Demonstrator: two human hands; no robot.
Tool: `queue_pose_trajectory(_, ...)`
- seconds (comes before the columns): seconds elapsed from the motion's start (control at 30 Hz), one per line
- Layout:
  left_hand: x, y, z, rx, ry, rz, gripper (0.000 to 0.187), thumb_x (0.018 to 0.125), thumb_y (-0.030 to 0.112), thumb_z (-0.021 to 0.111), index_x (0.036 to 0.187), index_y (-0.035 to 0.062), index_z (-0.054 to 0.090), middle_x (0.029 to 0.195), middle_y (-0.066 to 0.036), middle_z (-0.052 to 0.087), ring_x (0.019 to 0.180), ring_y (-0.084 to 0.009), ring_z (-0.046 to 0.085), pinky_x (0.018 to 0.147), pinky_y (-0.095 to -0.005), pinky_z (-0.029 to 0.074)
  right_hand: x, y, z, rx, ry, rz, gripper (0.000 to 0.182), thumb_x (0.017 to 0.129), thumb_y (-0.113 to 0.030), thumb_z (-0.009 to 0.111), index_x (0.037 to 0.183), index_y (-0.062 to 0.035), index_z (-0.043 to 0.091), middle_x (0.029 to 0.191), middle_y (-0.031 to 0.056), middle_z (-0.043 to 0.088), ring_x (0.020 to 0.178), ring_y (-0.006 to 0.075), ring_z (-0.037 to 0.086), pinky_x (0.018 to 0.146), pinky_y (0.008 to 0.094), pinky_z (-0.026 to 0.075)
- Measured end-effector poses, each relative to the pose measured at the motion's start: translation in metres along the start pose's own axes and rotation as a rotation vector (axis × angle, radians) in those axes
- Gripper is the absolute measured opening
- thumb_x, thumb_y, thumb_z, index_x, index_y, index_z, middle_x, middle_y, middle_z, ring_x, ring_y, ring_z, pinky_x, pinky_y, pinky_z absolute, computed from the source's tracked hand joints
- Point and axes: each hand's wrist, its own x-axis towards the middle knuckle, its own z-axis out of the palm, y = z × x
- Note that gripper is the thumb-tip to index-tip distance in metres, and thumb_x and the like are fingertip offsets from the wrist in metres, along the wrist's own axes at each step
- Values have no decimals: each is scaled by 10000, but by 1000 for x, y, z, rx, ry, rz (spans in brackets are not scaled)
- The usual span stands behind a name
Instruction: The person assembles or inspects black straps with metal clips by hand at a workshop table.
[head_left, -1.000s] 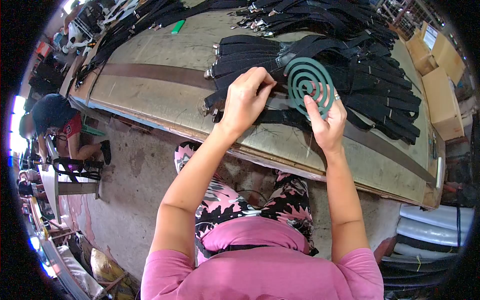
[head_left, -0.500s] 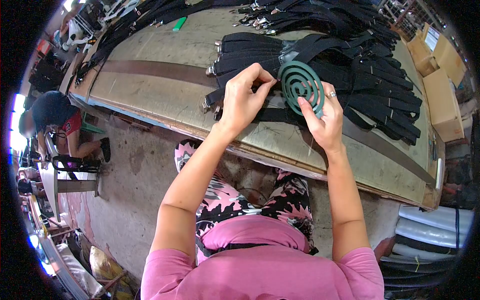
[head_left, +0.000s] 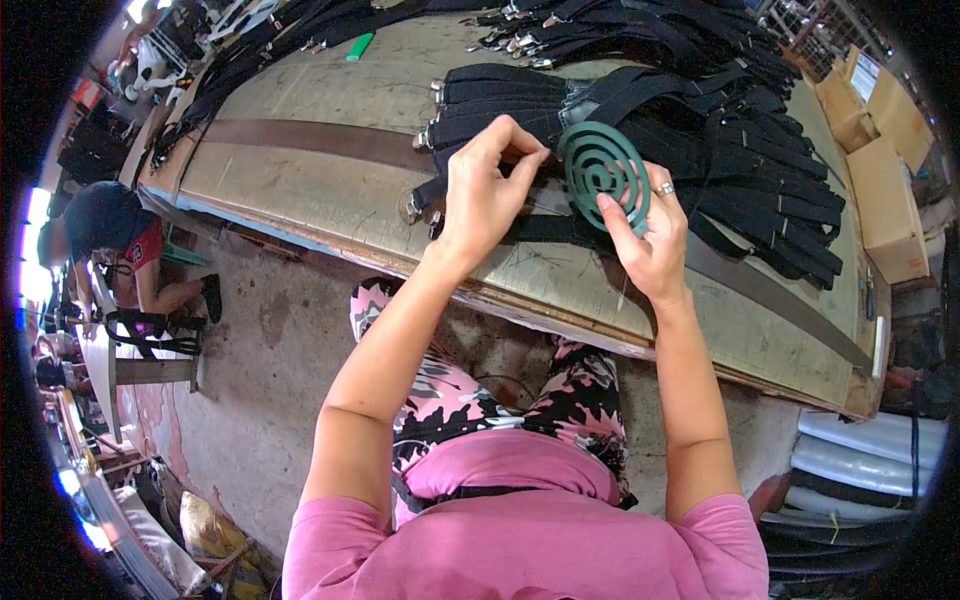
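My right hand (head_left: 650, 225) holds a green flat spiral coil (head_left: 607, 178) upright over the table, thumb on its lower face and fingers behind. Just left of the coil, my left hand (head_left: 487, 190) is closed in a pinch, thumb and index tips together near the coil's edge; anything between them is too small to make out. Behind both hands lies a bundle of black elastic straps (head_left: 510, 100) with metal clips (head_left: 424, 137) at its left end.
The wooden table (head_left: 300, 185) carries a long brown strip (head_left: 310, 138), a green object (head_left: 360, 46) and more black straps (head_left: 640, 25). Cardboard boxes (head_left: 885, 215) stand at the right. Another person (head_left: 110, 225) bends over at the far left. Plastic-wrapped rolls (head_left: 860, 465) lie lower right.
My left hand has shifted very slightly left and up, its pinched fingertips a little farther from the coil. My right hand and the coil are nearly unchanged.
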Motion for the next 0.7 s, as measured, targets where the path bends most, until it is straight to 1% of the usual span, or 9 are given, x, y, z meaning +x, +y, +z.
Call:
queue_pose_trajectory(0.1, 7, -7, 2, 85, 83, 94, 139, 803, 16, 743, 910, -11, 658, 852, -110, 682, 781, -184, 668, 722, -302, 530, -1, -1, 0, 64, 75, 82, 130, 816, -7, 698, 932, 33, 657, 1005, 151, 635, 901, 283, 595, 777, 353, 483)
queue_pose_trajectory(0.17, 11, -9, 6, 309, 67, 154, 170, 780, 62, 775, 909, 2, 681, 842, -113, 638, 801, -238, 642, 705, -337, 514, -1, 4, 0, 60, 132, 70, 145, 834, -9, 687, 970, 34, 657, 1002, 143, 635, 897, 274, 602, 783, 341, 483)
queue_pose_trajectory(0.2, 12, -12, 9, 314, 88, 150, 184, 766, 141, 799, 871, 27, 699, 813, -94, 604, 789, -257, 604, 700, -370, 457, -2, 3, 0, 69, 151, 76, 156, 846, -14, 680, 993, 34, 656, 994, 133, 635, 885, 264, 604, 785, 336, 483)
queue_pose_trajectory(0.23, 15, -11, 11, 314, 88, 148, 184, 766, 141, 799, 871, 27, 699, 813, -94, 604, 789, -257, 604, 700, -370, 457, -2, 4, 0, 69, 150, 76, 156, 846, -14, 680, 993, 34, 656, 994, 133, 635, 885, 264, 604, 785, 336, 483)
queue_pose_trajectory(0.33, 19, -13, 15, 461, 115, 192, 162, 773, 203, 784, 827, 67, 715, 775, -63, 591, 761, -236, 573, 718, -365, 360, -3, 6, 3, 93, 195, 50, 165, 857, -26, 679, 1007, 36, 650, 967, 132, 627, 843, 248, 598, 758, 326, 480)
queue_pose_trajectory(0.47, 19, -22, 12, 387, 91, 126, 128, 777, 161, 771, 859, 75, 723, 774, -71, 589, 792, -258, 579, 710, -376, 406, -6, 8, 1, 62, 158, 83, 171, 864, -30, 682, 1017, 38, 651, 937, 123, 614, 820, 228, 599, 721, 310, 477)
queue_pose_trajectory(0.53, 18, -22, 8, 429, 95, 253, 138, 772, 96, 764, 902, 69, 726, 775, -89, 587, 795, -269, 594, 719, -375, 451, -6, 8, 3, 80, 167, 87, 172, 865, -32, 684, 1018, 39, 652, 935, 120, 613, 815, 224, 595, 718, 311, 476)
queue_pose_trajectory(0.67, 9, -7, -13, 305, 58, 277, 174, 774, 22, 743, 942, 64, 723, 824, -97, 620, 799, -250, 630, 718, -342, 492, -7, 12, 3, 85, 200, 58, 175, 864, -35, 693, 1017, 40, 653, 939, 117, 615, 811, 215, 593, 718, 306, 478)
queue_pose_trajectory(0.7, 3, 2, -23, 259, 34, 254, 172, 794, 2, 720, 959, 52, 720, 859, -102, 644, 807, -237, 646, 730, -327, 505, -8, 11, 0, 94, 183, 133, 170, 869, -39, 696, 1012, 41, 651, 950, 112, 626, 825, 200, 597, 725, 295, 477)
